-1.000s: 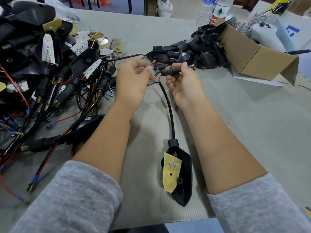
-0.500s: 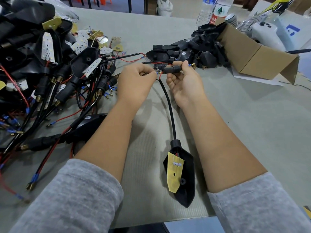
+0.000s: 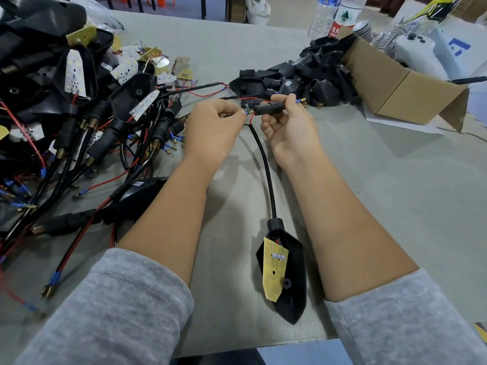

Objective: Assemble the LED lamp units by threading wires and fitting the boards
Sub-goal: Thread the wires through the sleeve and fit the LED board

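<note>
While my right hand point(image 3: 287, 127) holds the black sleeve point(image 3: 268, 108) level between thumb and curled fingers, my left hand point(image 3: 213, 122) pinches the blue-tipped wire end point(image 3: 248, 112) right at the sleeve's left mouth, so both grips are clamped: the right on the sleeve, the left on the wire. I keep the sleeve horizontal and raised off the worktop point(image 3: 395, 193) because the terminal has to enter its bore straight; I judge the step to be threading this lead through. Another blue terminal point(image 3: 301, 100) already pokes out at the sleeve's right end, past my fingers, which suggests one lead is through. The red wire point(image 3: 252, 117) loops just under the mouth, and from there the black cable point(image 3: 266, 169) runs toward me between my forearms to the housing point(image 3: 292, 280), which lies near me with the yellow board point(image 3: 274, 270) resting in it, tilted and not seated flat as far as I can tell. Leaving the housing lying down frees both hands for the fine work at the far end. Finished units sit in a heap point(image 3: 79, 114) on the left, empty housings point(image 3: 303, 75) far right by the box point(image 3: 400, 85), within reach for the next one.
</note>
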